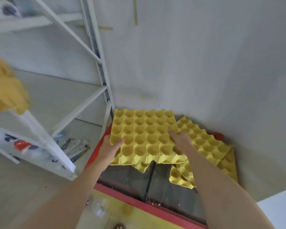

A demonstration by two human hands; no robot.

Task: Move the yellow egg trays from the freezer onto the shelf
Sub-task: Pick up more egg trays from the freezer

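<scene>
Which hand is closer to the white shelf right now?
Left. The left hand grips the top egg tray's edge on the side facing the shelf; the right hand holds the far side.

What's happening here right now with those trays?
A person is gripping the top yellow egg tray with both hands: the left hand on its left edge, the right hand on its right side. It lies on the freezer, with more yellow trays beside and beneath it. The white shelf stands to the left, with something yellow and blurred at its edge.
</scene>
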